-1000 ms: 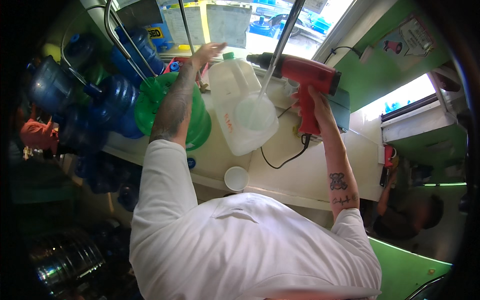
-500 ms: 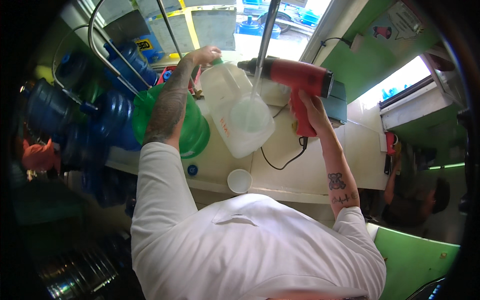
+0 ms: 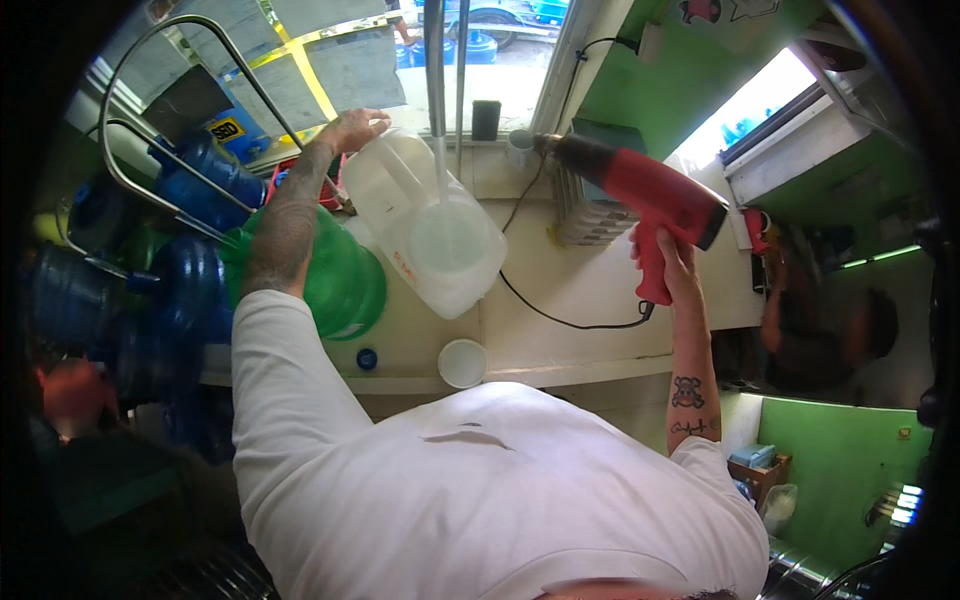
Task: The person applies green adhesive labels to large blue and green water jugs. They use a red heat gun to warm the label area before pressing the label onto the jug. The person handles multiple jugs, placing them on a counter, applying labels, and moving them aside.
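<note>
My right hand grips the handle of a red heat gun with a black nozzle, which points up and left. My left hand is at the top of a translucent plastic jug, its fingers bent over the neck end; the cap is hidden there. The jug stands on the counter, and a clear tube or pipe comes down in front of it. Under my left forearm is a green plastic bottle, its side against my arm.
A white cup and a blue cap lie near the counter's front edge. Black cord loops over the counter. Large blue water bottles crowd the left. Metal pipes rise ahead. Another person is at right.
The heat gun in my right hand has moved right, away from the jug's neck. My left hand stays at the jug's top. The whole view has shifted to the right.
</note>
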Tool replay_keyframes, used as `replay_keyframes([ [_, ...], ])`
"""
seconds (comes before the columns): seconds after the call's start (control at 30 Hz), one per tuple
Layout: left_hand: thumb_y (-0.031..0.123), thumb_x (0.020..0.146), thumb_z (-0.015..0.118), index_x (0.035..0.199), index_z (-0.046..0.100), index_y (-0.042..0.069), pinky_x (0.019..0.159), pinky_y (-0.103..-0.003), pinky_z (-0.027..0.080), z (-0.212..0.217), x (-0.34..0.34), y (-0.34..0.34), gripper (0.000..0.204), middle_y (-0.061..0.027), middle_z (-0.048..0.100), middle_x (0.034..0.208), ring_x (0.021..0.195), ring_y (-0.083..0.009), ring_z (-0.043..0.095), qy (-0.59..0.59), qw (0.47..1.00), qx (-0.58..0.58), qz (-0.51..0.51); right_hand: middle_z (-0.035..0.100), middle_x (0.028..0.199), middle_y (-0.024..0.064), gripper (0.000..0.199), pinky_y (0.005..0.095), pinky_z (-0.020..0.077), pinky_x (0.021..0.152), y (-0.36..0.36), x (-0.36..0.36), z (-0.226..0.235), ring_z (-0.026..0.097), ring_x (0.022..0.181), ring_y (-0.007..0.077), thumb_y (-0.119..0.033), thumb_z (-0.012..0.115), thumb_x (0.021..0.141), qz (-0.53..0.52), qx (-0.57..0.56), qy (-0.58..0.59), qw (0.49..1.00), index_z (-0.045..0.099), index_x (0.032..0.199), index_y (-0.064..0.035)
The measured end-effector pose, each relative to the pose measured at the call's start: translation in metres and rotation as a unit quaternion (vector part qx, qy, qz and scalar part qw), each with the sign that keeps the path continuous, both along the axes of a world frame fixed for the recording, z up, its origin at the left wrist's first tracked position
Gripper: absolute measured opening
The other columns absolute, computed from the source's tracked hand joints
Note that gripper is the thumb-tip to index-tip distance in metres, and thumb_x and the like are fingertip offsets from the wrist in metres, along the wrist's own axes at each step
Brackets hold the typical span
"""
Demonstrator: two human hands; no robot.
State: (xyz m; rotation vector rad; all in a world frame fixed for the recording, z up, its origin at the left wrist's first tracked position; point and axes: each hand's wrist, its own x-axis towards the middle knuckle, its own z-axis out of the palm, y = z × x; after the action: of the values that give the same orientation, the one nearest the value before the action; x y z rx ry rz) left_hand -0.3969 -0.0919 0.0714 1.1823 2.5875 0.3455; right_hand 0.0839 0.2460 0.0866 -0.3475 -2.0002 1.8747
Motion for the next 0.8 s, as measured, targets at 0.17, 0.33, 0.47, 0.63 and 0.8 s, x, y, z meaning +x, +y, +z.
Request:
replay_keyframes([
  [0.17,0.053,0.099,0.047,0.126,0.07,0.009,0.091,-0.038,0.055,0.009,-0.008,0.04,0.057,-0.0144,0.072,0.118,0.1,-0.0242,0.071,-0.12,0.954,-0.193,0.198,0.069,0.096,0.0113,0.046,0.0276,0.0537,0.061,0.021,0.035,0.0,0.066,0.075,0.0162,-0.038,0.066,0.099,-0.057,-0.002,0.025,0.998,0.059,0.122,0.0012],
  [0.33,0.026,0.098,0.047,0.124,0.069,0.005,0.097,-0.038,0.053,-0.011,-0.018,0.02,0.04,-0.0141,0.068,0.128,0.113,-0.027,0.067,0.042,0.978,-0.202,-0.033,0.07,0.097,0.0113,0.041,0.0287,0.0537,0.062,0.031,0.064,0.004,0.066,0.074,0.0156,-0.036,0.066,0.099,-0.093,0.037,-0.015,0.995,0.062,0.117,0.001],
  [0.47,0.022,0.103,0.037,0.13,0.066,0.009,0.106,-0.042,0.049,-0.04,-0.027,-0.008,0.042,-0.0132,0.066,0.132,0.12,-0.0318,0.064,0.188,0.973,-0.017,-0.135,0.07,0.097,0.0114,0.039,0.0285,0.0536,0.063,0.036,0.076,-0.004,0.066,0.074,0.0159,-0.034,0.066,0.099,-0.081,0.018,-0.003,0.997,0.062,0.117,0.0007],
  [0.63,0.032,0.104,0.038,0.125,0.068,0.013,0.101,-0.044,0.051,-0.048,-0.025,-0.012,0.042,-0.016,0.069,0.123,0.114,-0.0358,0.066,0.189,0.978,0.037,-0.082,0.069,0.095,0.0098,0.038,0.026,0.0515,0.062,0.047,0.075,-0.016,0.065,0.073,0.0134,-0.036,0.067,0.098,-0.092,0.068,0.028,0.993,0.063,0.113,-0.0007],
  [0.8,0.049,0.101,0.054,0.132,0.062,0.01,0.09,-0.049,0.054,-0.006,0.041,-0.002,0.051,-0.0201,0.07,0.116,0.107,-0.0394,0.067,0.215,0.961,0.157,0.071,0.067,0.116,0.0128,0.042,0.0384,0.0511,0.087,0.095,0.034,-0.012,0.065,0.102,0.0259,-0.027,0.069,0.092,-0.026,0.479,-0.045,0.876,0.06,0.129,-0.0069],
])
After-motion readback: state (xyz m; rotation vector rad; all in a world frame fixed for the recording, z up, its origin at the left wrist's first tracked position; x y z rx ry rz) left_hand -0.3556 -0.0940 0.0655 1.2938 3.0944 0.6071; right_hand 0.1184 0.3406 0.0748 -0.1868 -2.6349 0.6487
